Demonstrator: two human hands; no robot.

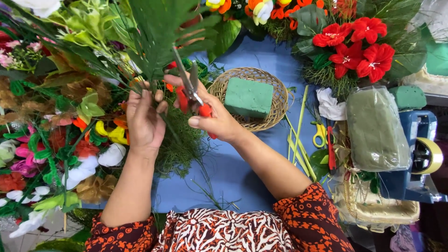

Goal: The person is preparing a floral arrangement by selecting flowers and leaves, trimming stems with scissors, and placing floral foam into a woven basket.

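Green artificial palm-like leaf with long narrow leaflets (156, 28) is the thing in hand; I count one of it, and its thin stem comes down between my two hands. I count one pair of red-handled cutting pliers (192, 91), one round woven wicker basket (275, 100), one green rectangular block of floral foam (248, 97) lying inside that basket, and four red fabric flowers with white centres (354, 46) at the upper right. One pair of yellow-handled scissors (319, 133) lies on the blue table cover (242, 182), beside some pale green cut stems (298, 140).

The leaf looks dark green and plastic, fanned wide at the top, standing nearly upright above the hands.

My left hand (144, 119) is closed around the lower stem, fingers pointing up. My right hand (219, 121) is gripping the handles of the pliers, and the metal blades point up toward the leaf stem, just beside the left fingers. I cannot tell if the blades touch the stem. A clear plastic bag with a grey-green block (375, 128) lies well apart, at the right.
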